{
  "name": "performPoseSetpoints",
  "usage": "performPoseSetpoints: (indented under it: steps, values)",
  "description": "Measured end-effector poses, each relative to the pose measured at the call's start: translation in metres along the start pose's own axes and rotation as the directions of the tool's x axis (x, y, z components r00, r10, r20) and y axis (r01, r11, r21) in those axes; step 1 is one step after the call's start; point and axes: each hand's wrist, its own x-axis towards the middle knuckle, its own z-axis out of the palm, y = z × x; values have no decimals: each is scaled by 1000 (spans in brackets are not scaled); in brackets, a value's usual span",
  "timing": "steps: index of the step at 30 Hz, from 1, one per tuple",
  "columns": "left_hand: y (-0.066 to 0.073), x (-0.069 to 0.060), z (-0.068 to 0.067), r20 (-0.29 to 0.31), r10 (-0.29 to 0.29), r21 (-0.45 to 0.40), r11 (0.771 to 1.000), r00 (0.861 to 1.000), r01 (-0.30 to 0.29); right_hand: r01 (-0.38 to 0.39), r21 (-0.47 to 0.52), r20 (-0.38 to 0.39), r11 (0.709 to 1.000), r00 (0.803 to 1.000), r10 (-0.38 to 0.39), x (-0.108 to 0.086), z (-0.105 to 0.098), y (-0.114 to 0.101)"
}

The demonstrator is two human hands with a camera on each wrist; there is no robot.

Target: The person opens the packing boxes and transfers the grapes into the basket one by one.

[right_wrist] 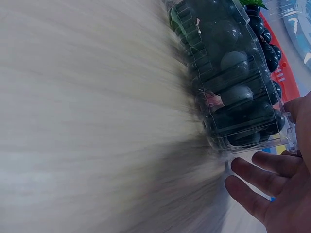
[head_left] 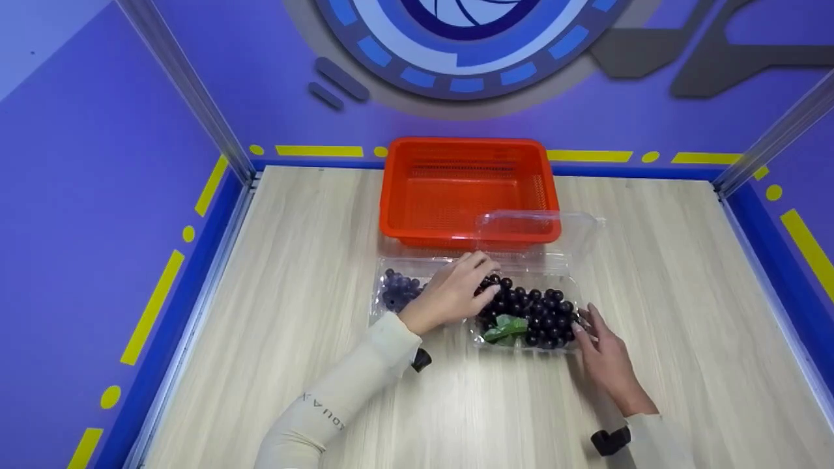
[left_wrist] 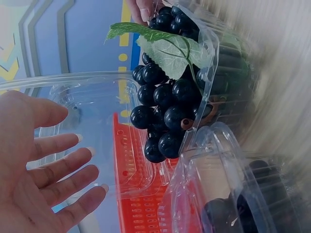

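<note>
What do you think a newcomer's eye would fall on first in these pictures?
Most likely the bright red basket at the back of the table, near the purple wall. Next, perhaps, the dark grapes with a green leaf in the open clear box before it, left hand at one end, right hand at the other.
</note>
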Motion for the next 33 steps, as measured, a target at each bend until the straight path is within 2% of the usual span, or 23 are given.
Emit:
performPoseSetpoints:
  steps: [7, 16, 33]
  values:
    - [3, 1, 3, 21, -4, -4, 1000, 1000, 5, -9, -10, 5, 1000, 1000, 9, 0, 0, -1]
    - [5, 2, 5, 2, 11, 19, 1000, 1000, -11, -2, -25, -1, 1000, 1000, 2, 0, 1, -1]
    - [8, 3, 8, 14, 24, 1, 1000, 1000, -24, 6, -29, 1, 1000, 1000, -6, -1, 2, -1]
